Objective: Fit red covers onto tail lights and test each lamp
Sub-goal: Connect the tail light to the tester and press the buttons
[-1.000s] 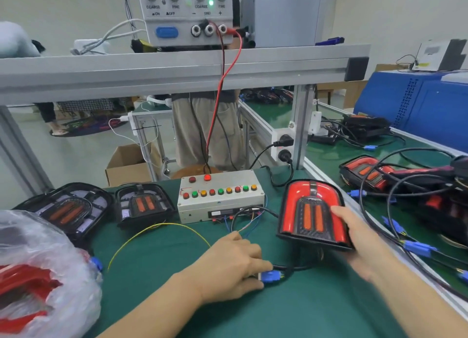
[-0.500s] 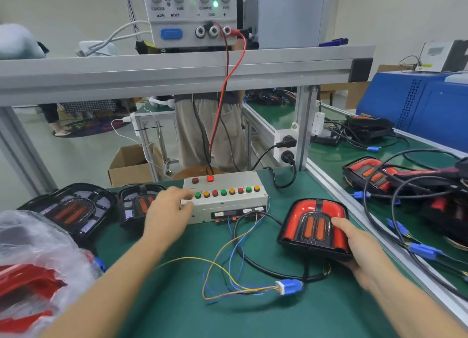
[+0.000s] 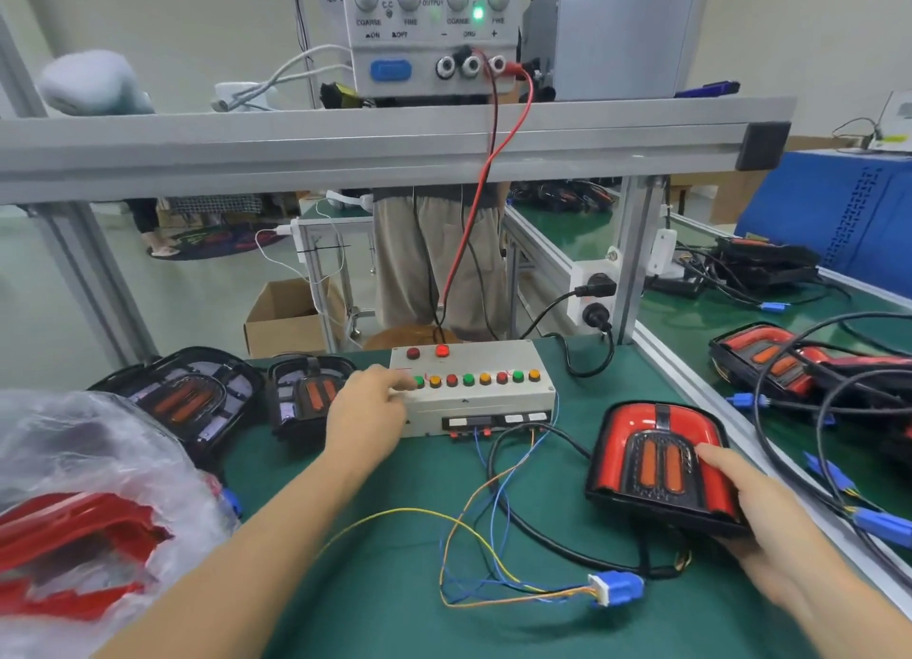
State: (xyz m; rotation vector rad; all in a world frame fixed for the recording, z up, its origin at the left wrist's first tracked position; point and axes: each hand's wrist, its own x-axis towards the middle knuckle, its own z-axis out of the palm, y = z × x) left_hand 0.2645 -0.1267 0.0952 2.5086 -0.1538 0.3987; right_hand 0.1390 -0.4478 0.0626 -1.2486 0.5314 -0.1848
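Fingers of the left hand (image 3: 367, 414) press the leftmost button on the grey test box with coloured buttons (image 3: 474, 394). On the green worktop (image 3: 375, 579), the right hand (image 3: 755, 510) grips the near right edge of the red-covered black tail light (image 3: 659, 466), thumb on top.

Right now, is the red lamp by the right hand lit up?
Cannot tell: the lamp shows no clear glow, and its orange strips look dull.

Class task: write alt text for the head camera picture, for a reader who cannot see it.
A person's left hand touches the left end of a button row on a test box, while the right hand holds a red-covered tail light on a green bench. The light's blue plug lies in front.
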